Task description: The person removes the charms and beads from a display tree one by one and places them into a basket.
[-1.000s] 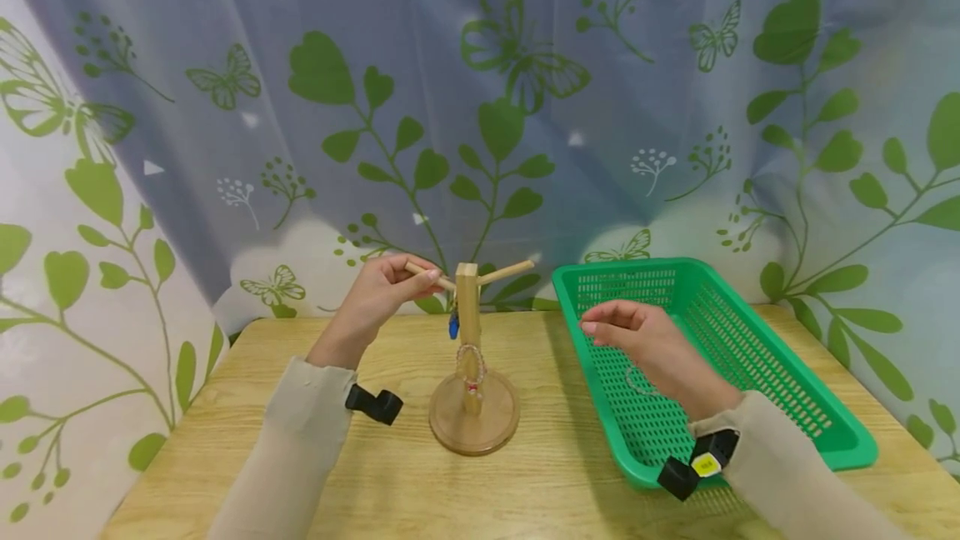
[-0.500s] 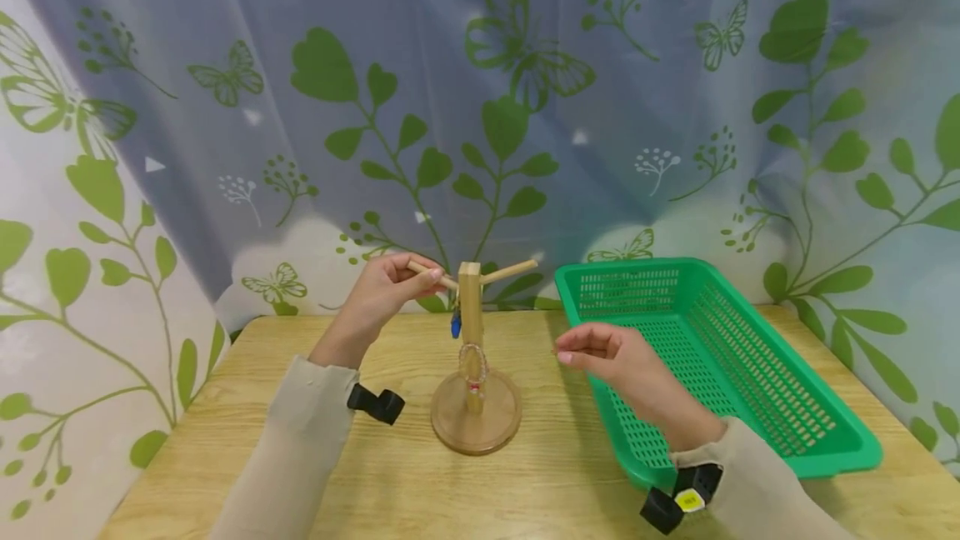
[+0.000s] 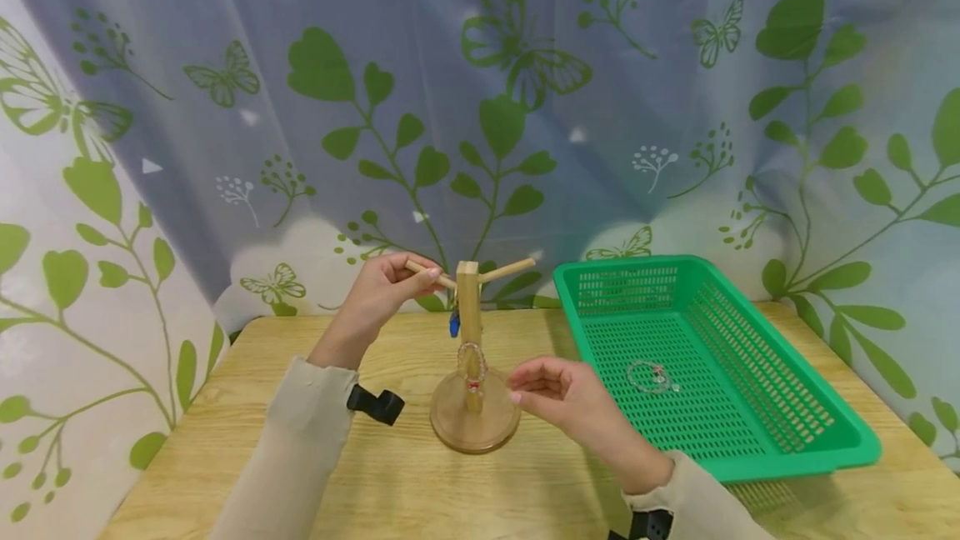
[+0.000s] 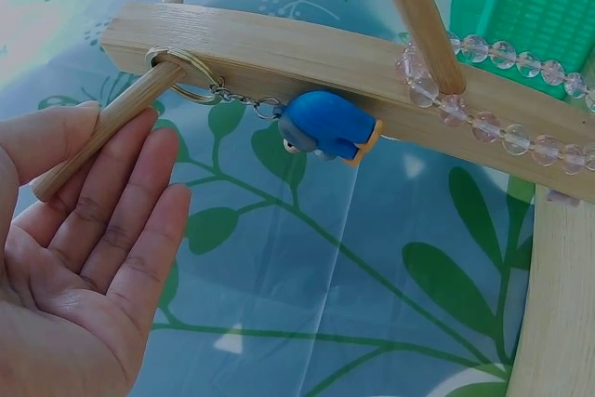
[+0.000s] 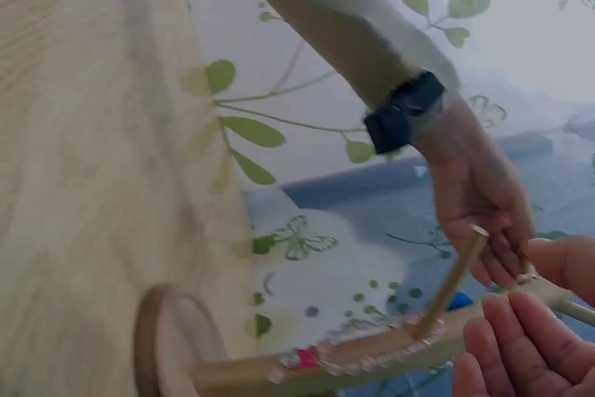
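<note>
A wooden stand [image 3: 469,298] with a round base [image 3: 450,427] and several thin pegs stands mid-table. My left hand [image 3: 378,294] pinches its upper left peg [image 4: 112,127] between thumb and fingers. From that peg a keychain [image 4: 325,123] with a blue figure hangs by its metal ring, close to the post. A bracelet [image 4: 485,125] of clear and pink beads loops over a lower peg. My right hand [image 3: 570,398] is just right of the base, fingers loosely bent, thumb apart, nothing visible between them. The upper right peg [image 3: 510,271] is bare.
To the right is a green plastic basket [image 3: 787,470] with slotted walls. Another beaded bracelet [image 3: 633,382] with a red bead lies on its floor. A curtain [image 3: 420,15] printed with leaves and butterflies hangs behind the wooden table [image 3: 360,473].
My right hand has moved left and toward me, from over the basket to beside the stand's base, uncovering the bracelet in the basket. My left hand keeps its place on the peg.
</note>
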`<state>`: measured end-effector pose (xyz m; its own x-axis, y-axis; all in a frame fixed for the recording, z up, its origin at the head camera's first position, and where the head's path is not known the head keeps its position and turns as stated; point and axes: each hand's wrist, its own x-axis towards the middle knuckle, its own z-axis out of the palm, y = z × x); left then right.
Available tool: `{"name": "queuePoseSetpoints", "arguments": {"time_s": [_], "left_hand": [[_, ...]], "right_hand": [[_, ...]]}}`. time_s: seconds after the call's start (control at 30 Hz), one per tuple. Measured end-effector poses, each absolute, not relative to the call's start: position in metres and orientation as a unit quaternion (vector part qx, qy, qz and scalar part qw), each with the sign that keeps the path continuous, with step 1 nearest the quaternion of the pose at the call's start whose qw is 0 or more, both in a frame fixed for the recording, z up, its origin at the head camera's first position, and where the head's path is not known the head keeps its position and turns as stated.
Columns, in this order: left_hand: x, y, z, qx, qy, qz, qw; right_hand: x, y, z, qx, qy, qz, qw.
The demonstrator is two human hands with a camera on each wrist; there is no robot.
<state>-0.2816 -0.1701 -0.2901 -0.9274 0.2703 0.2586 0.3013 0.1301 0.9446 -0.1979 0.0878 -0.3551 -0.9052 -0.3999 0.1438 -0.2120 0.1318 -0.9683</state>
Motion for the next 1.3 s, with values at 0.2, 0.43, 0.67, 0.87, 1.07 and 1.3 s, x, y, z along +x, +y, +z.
{"name": "queuePoseSetpoints", "arguments": {"time_s": [0.2,0.43,0.67,0.87,1.07,1.3], "left_hand": [[-0.281,-0.171,-0.290,-0.184,-0.750,-0.636,0.011],[-0.282,-0.171,-0.291,-0.189,-0.750,-0.634,0.014],[-0.282,-0.172,-0.292,-0.192,-0.753,-0.630,0.015],[-0.281,-0.171,-0.291,-0.199,-0.749,-0.631,0.019],[-0.282,-0.171,-0.292,-0.201,-0.748,-0.632,0.018],[-0.282,-0.171,-0.292,-0.196,-0.742,-0.640,0.019]], "right_hand": [[-0.196,0.068,-0.374,-0.194,0.726,-0.655,0.074],[-0.203,0.049,-0.397,-0.163,0.687,-0.708,0.038],[-0.211,0.039,-0.413,-0.090,0.675,-0.732,-0.005],[-0.222,0.034,-0.423,-0.081,0.677,-0.730,-0.051],[-0.233,0.029,-0.433,-0.078,0.669,-0.736,-0.071],[-0.240,0.026,-0.439,-0.070,0.661,-0.744,-0.066]]}}
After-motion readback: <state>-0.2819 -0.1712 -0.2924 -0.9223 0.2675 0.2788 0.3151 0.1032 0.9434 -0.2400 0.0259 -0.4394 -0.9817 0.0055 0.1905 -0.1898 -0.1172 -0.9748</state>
